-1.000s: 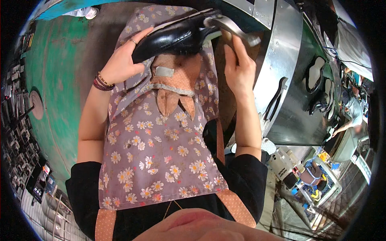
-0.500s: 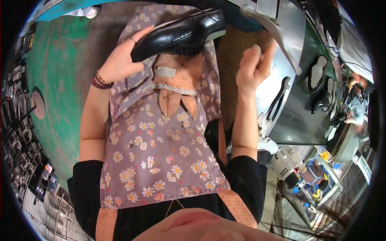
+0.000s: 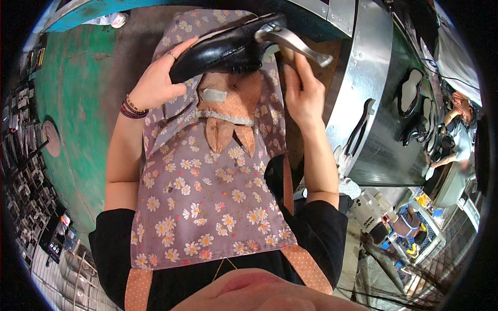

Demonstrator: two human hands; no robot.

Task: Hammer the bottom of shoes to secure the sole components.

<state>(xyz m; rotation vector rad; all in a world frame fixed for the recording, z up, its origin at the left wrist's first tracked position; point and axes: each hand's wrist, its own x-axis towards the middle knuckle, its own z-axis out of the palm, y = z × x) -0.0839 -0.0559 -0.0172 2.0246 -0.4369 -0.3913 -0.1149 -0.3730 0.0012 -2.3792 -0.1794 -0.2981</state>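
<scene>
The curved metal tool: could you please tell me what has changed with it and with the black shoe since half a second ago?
The right grip has brought the curved metal tool leftward, from beside the black shoe to its heel end; whether they touch is unclear. Nothing was taken hold of or let go. The left grip stays on the toe end.

Dark printed lettering (image 3: 372, 223) stands on a white object (image 3: 365, 208) at the lower right.
</scene>
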